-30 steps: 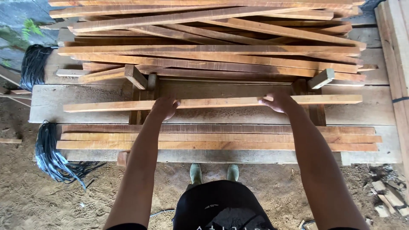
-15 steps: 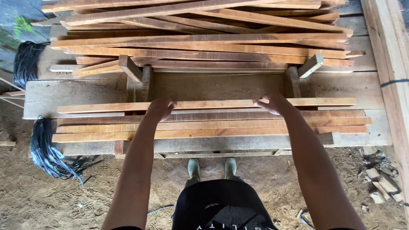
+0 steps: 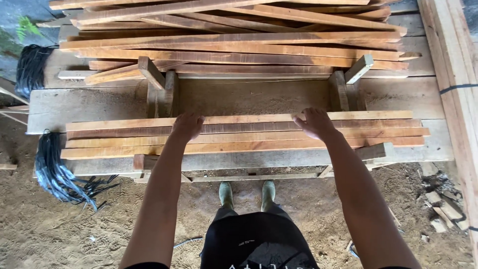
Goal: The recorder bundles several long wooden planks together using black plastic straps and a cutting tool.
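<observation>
The single head view looks steeply down, close over outstretched arms, facing stacked wooden slats (image 3: 239, 134).

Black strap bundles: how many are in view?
2. One black strap bundle lies at the far left beside the big slat pile; the other hangs near the left end of the near slats. More may be hidden.

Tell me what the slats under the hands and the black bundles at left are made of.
Slats: bare sawn wood, reddish-orange, grain and dark streaks visible, no coating apparent. Black bundles: glossy thin strips, probably plastic strapping; can't confirm. Both the left hand and right hand rest on the slats.
</observation>
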